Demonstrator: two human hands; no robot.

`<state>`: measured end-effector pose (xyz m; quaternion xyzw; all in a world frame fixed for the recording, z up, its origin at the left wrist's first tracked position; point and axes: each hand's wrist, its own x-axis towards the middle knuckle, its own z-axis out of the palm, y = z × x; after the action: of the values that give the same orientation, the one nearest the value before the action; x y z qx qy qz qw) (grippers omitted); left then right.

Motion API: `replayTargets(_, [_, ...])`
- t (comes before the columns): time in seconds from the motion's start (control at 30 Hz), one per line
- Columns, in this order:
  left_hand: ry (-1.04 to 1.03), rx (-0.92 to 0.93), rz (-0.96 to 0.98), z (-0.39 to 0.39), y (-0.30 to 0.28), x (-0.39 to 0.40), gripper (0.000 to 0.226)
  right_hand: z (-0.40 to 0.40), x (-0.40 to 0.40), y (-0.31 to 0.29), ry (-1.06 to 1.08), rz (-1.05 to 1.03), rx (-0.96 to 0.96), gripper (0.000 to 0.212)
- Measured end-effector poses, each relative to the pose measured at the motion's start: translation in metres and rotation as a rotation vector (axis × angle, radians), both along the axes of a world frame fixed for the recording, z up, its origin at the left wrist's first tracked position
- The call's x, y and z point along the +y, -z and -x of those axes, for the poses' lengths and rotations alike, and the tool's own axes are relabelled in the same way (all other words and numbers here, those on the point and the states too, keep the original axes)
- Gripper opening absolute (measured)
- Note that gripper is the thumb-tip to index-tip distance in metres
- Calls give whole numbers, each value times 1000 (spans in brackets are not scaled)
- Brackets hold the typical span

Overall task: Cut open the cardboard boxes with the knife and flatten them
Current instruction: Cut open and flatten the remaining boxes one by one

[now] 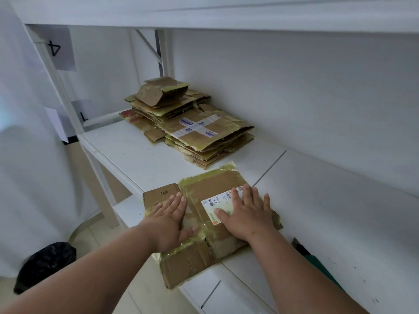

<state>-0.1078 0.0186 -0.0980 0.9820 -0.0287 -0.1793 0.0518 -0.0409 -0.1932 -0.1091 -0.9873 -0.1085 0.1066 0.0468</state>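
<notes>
A flattened cardboard box (204, 252) with yellowish tape and a white shipping label lies on the white shelf (140, 159), its near flap hanging over the front edge. My left hand (174, 220) presses flat on its left part, fingers straight. My right hand (247, 214) presses flat on the label side, fingers spread. Farther back on the shelf sits a stack of flattened boxes (188, 128), with one partly folded small box on top. No knife is in view.
The white wall rises behind the shelf, and another shelf board runs overhead. A black bag (45, 266) lies on the floor at lower left. A dark green object (317, 261) shows beside my right forearm. Paper labels hang on the shelf upright at left.
</notes>
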Motion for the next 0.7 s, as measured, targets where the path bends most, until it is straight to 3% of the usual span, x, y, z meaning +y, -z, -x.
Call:
replayTargets(0.17, [-15, -21, 51, 11, 1, 7, 121, 1, -2, 0, -20, -16, -9, 89])
replayTargets(0.3, [-100, -142, 50, 22, 5, 8, 80, 4, -5, 4, -14, -75, -57, 90])
replayTargets(0.43, [-385, -316, 171, 40, 2, 4, 90, 11, -5, 4, 27, -109, -170, 89])
replayTargets(0.5, [-691, -284, 463, 46, -4, 3, 103, 11, -6, 1, 60, -113, -141, 89])
replayTargets(0.53, [-852, -219, 730, 49, -8, 2, 91, 10, -6, 0, 80, -117, -108, 89])
replayTargets(0.57, [-977, -117, 964, 50, -11, 2, 65, 9, -6, -2, 97, -124, -73, 89])
replayTargets(0.63, [-1084, 54, 1110, 53, -13, 5, 26, 7, -6, -6, 119, -138, -17, 89])
replayTargets(0.7, [-1107, 73, 1173, 54, -14, 9, 16, 8, -9, -10, 126, -146, -5, 82])
